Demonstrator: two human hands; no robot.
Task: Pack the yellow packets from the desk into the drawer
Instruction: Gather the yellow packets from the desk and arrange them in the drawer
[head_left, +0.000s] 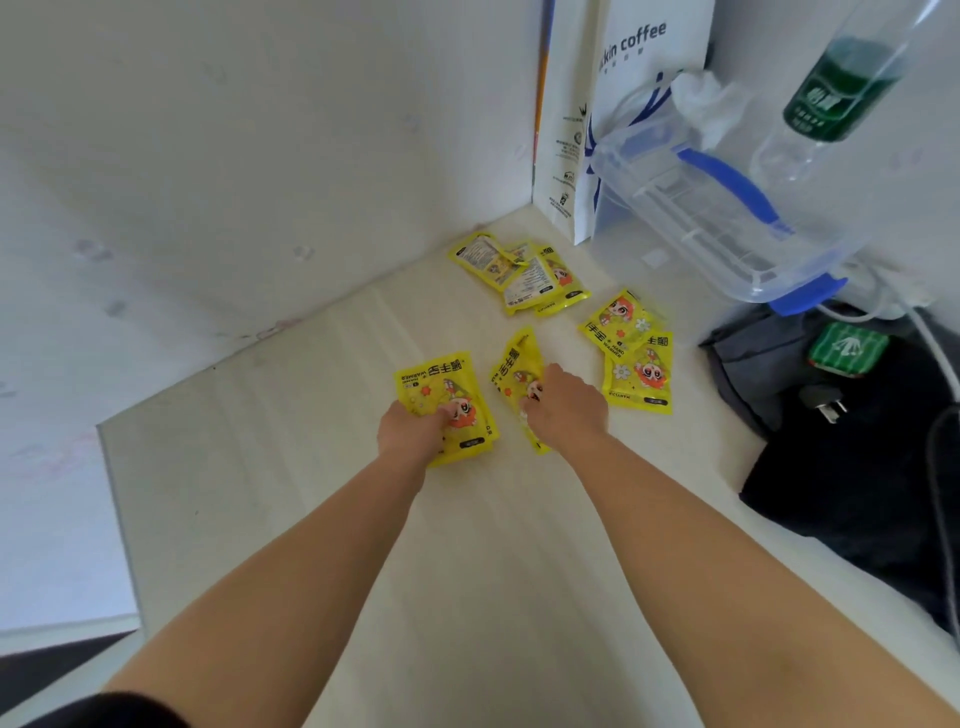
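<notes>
Your left hand (410, 428) closed its fingers on the nearest yellow packet (447, 405), lying flat on the desk (311, 519) with its long axis running away from you. Your right hand (566, 410) pinched a tilted packet (514, 364) just beside it. Beyond your right hand lay an overlapping pair (631, 348); farthest, a small pile (519, 273). No drawer showed.
</notes>
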